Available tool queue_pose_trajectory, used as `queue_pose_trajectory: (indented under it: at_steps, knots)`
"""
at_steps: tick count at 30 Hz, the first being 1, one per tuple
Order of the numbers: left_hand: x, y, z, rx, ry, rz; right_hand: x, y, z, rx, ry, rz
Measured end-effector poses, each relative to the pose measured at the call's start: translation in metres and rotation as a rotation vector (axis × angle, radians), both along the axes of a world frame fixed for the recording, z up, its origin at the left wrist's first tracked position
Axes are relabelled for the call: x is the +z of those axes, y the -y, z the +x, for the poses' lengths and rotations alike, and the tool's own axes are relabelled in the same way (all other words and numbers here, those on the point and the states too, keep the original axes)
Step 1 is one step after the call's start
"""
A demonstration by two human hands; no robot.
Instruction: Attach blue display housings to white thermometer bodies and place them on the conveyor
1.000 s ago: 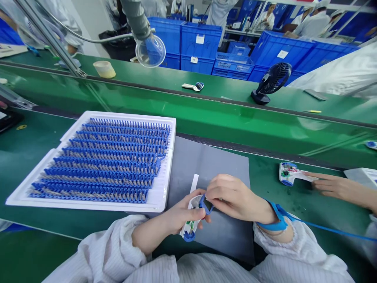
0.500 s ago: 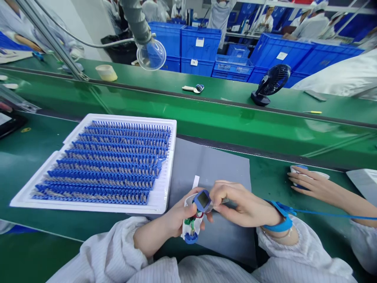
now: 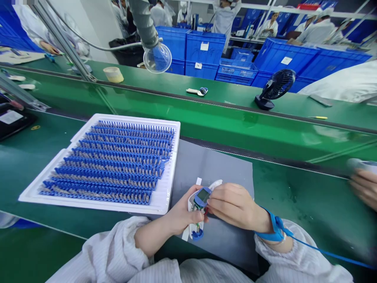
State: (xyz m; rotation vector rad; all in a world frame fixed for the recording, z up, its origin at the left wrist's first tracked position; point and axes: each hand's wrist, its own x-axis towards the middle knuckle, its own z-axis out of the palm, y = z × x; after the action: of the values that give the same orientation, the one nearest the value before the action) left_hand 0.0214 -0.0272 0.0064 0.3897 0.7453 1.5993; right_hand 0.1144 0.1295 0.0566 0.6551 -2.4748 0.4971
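My left hand (image 3: 182, 214) is wrapped round a small white plastic housing (image 3: 191, 232) that lies open, showing a green circuit board, wires and a blue round end. A blue-framed display (image 3: 203, 195) sits at the housing's upper end. Closed at the display's right edge, my right hand (image 3: 232, 206) pinches the frame, and a white piece (image 3: 217, 183) sticks out behind its fingers. What else the fingertips touch is hidden. A blue strap (image 3: 273, 228) circles my right wrist. Both hands are above the grey mat (image 3: 218, 165).
Left of the mat stands a white tray (image 3: 173, 173) filled with rows of blue clips holding metal parts. A co-worker's hand (image 3: 366, 184) holds a blurred white object at the right edge. Behind the green ledge are a fan (image 3: 278, 88), a tape roll (image 3: 113, 74) and blue crates (image 3: 203, 49).
My right hand has turned and closed in on the display, which now lies flatter over the housing. A white piece shows behind its fingers. The co-worker's hand has moved right, lifting an object.
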Motion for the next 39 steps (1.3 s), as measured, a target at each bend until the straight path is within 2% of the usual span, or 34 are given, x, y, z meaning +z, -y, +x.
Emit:
queue_pose_trajectory:
  at_steps: [10, 21, 26, 30, 33, 35, 37, 39]
  knots:
    - [-0.001, 0.001, -0.002, -0.026, -0.079, 0.034, 0.009, 0.002, -0.003, 0.101, 0.102, -0.038]
    - [0.006, 0.006, -0.004, 0.02, -0.593, -0.033, 0.004, 0.003, -0.004, 0.113, 0.206, -0.031]
    - [0.009, 0.007, -0.002, 0.176, -0.822, 0.032, 0.001, 0.003, -0.003, 0.133, 0.205, -0.056]
    - [0.003, 0.005, -0.001, 0.225, -0.844, 0.08, -0.001, 0.006, -0.004, 0.139, 0.153, -0.048]
    - [-0.008, 0.004, 0.002, 0.134, -0.762, 0.029, 0.002, 0.007, 0.0, 0.073, 0.198, -0.035]
    - [-0.016, 0.003, 0.005, 0.047, -0.735, 0.019, 0.004, 0.0, 0.012, -0.038, 0.303, -0.046]
    - [-0.021, 0.002, 0.009, -0.001, -0.722, 0.01, 0.005, -0.02, 0.035, -0.199, 0.456, -0.054]
    - [-0.022, 0.0, 0.014, 0.004, -0.725, -0.031, 0.005, -0.054, 0.067, -0.389, 0.613, -0.024]
